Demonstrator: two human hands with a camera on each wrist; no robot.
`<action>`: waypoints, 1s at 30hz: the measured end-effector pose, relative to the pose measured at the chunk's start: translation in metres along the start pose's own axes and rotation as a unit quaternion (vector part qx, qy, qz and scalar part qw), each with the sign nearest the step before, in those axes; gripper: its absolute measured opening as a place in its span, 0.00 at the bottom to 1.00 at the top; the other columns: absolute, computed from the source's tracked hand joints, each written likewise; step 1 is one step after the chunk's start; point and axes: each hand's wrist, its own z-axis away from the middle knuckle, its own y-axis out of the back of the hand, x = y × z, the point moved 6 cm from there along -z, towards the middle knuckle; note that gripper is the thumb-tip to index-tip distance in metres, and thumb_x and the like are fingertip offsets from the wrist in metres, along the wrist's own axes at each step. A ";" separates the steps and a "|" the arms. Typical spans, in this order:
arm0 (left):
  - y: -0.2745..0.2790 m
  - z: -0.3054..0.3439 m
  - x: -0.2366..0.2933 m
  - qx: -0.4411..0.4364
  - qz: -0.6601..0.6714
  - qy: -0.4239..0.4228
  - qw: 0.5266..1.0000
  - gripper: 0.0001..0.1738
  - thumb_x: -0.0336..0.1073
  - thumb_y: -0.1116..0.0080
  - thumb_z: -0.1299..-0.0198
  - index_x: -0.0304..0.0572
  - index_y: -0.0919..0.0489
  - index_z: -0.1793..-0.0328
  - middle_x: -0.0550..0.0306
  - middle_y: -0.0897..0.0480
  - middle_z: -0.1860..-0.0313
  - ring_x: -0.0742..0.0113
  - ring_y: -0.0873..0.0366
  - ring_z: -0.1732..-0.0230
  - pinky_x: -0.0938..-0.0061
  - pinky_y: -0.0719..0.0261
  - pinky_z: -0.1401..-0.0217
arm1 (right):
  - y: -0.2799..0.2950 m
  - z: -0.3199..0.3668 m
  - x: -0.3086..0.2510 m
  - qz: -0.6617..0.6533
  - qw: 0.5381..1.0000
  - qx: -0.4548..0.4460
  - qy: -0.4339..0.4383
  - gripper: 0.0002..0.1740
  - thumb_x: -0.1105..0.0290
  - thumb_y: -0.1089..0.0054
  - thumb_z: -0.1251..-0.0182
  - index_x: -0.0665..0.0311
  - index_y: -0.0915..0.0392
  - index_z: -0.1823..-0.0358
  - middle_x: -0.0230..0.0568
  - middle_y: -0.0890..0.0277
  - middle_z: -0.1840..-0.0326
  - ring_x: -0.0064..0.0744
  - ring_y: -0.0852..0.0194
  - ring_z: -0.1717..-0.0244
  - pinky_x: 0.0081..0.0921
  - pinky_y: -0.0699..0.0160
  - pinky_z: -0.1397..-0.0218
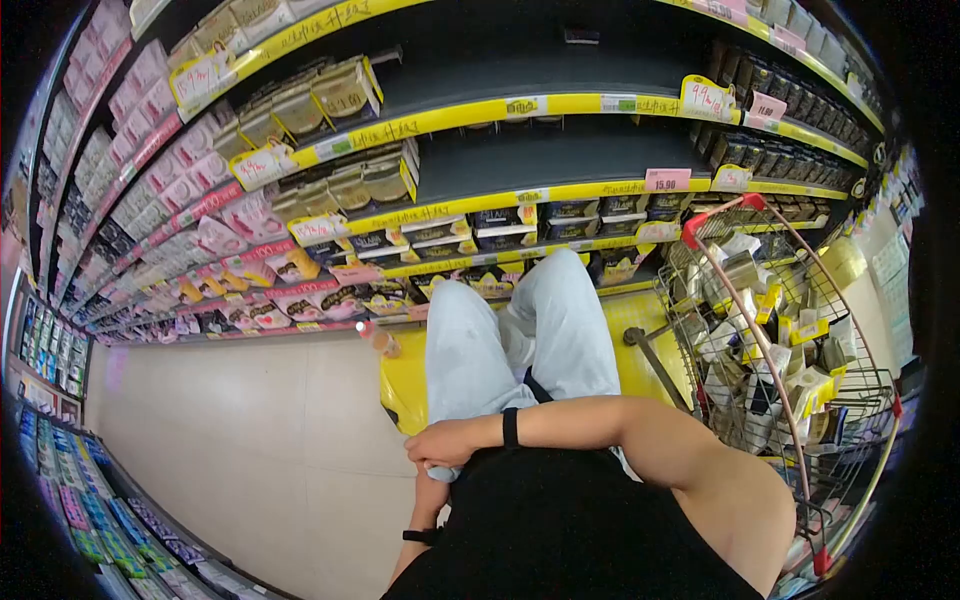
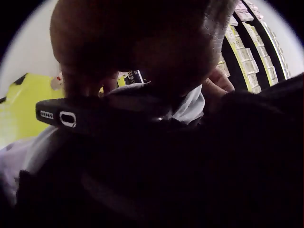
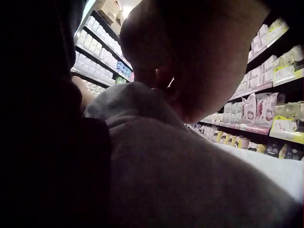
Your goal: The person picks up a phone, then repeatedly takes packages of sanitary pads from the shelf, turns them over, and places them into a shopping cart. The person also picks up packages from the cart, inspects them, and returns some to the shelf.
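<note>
In the head view the right hand (image 1: 440,443) rests over the left hand, beside one thigh in pale trousers (image 1: 465,350). The left hand is mostly hidden beneath it. Each wrist wears a black band. Dark and close, the left hand (image 2: 137,42) fills the top of the left wrist view, with a black device with a port (image 2: 67,118) just below its fingers; whether it grips the device cannot be told. In the right wrist view the right hand (image 3: 194,52) hangs dark above grey cloth (image 3: 142,118).
Shelves of packets (image 1: 340,95) curve ahead and to the left, with yellow price strips. A wire cart (image 1: 775,350) full of packets stands at the right. A bottle (image 1: 380,338) stands on the floor by the yellow surface (image 1: 400,385). More shelving is at lower left.
</note>
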 end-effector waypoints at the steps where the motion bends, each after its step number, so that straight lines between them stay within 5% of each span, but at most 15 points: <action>1: 0.002 -0.002 0.003 0.028 0.035 -0.010 0.999 0.24 0.47 0.45 0.35 0.38 0.28 0.41 0.39 0.18 0.51 0.43 0.18 0.52 0.59 0.22 0.55 | 0.006 0.000 0.002 -0.013 1.000 0.007 0.002 0.06 0.70 0.41 0.38 0.65 0.25 0.65 0.46 0.28 0.60 0.53 0.24 0.54 0.44 0.25 0.52; 6: 0.007 0.005 0.012 -0.076 0.056 0.104 0.990 0.25 0.41 0.40 0.34 0.33 0.33 0.38 0.55 0.21 0.55 0.69 0.24 0.58 0.73 0.26 0.56 | 0.020 0.008 0.009 -0.076 0.997 0.027 0.018 0.05 0.71 0.40 0.38 0.64 0.26 0.67 0.47 0.28 0.61 0.51 0.25 0.56 0.43 0.27 0.52; 9: 0.008 0.015 0.029 -0.127 0.198 0.009 0.972 0.23 0.39 0.43 0.31 0.35 0.33 0.37 0.57 0.22 0.55 0.69 0.26 0.58 0.72 0.26 0.58 | 0.021 0.012 0.012 -0.088 0.995 0.040 0.031 0.06 0.72 0.40 0.37 0.64 0.29 0.67 0.47 0.29 0.61 0.51 0.27 0.57 0.43 0.29 0.54; 16: 0.012 0.041 -0.003 -0.268 0.053 0.034 0.961 0.20 0.34 0.39 0.35 0.36 0.29 0.40 0.51 0.23 0.56 0.58 0.25 0.54 0.69 0.27 0.55 | 0.019 0.009 0.011 -0.097 0.995 0.028 0.003 0.06 0.72 0.42 0.37 0.65 0.29 0.66 0.46 0.30 0.61 0.50 0.28 0.57 0.42 0.29 0.55; 21: 0.015 0.025 0.032 -0.165 -0.135 -0.168 0.963 0.19 0.32 0.37 0.37 0.36 0.26 0.42 0.47 0.24 0.56 0.51 0.25 0.52 0.67 0.27 0.52 | 0.011 0.002 0.020 -0.095 0.994 0.027 0.041 0.07 0.70 0.41 0.36 0.66 0.28 0.66 0.46 0.30 0.59 0.50 0.27 0.57 0.42 0.29 0.54; 22: 0.016 0.019 0.046 -0.110 -0.168 -0.229 0.953 0.17 0.29 0.35 0.42 0.34 0.22 0.47 0.39 0.23 0.54 0.39 0.27 0.51 0.59 0.28 0.49 | 0.012 0.001 0.020 -0.096 0.994 0.030 0.042 0.07 0.70 0.41 0.36 0.66 0.28 0.66 0.46 0.30 0.59 0.51 0.27 0.56 0.42 0.29 0.54; 26: -0.003 -0.007 0.028 -0.190 -0.247 -0.211 0.927 0.18 0.28 0.34 0.49 0.35 0.20 0.50 0.36 0.19 0.53 0.34 0.24 0.50 0.51 0.28 0.50 | 0.011 0.003 0.019 -0.071 0.997 0.027 0.025 0.08 0.69 0.41 0.37 0.66 0.29 0.65 0.48 0.31 0.59 0.53 0.26 0.55 0.45 0.28 0.53; 30: -0.007 -0.012 0.058 -0.123 -0.318 -0.206 0.917 0.13 0.29 0.33 0.52 0.34 0.18 0.59 0.39 0.17 0.62 0.35 0.21 0.58 0.50 0.25 0.54 | 0.015 0.009 0.024 -0.072 0.996 0.042 0.024 0.08 0.69 0.42 0.37 0.66 0.29 0.65 0.48 0.32 0.58 0.54 0.26 0.55 0.46 0.28 0.55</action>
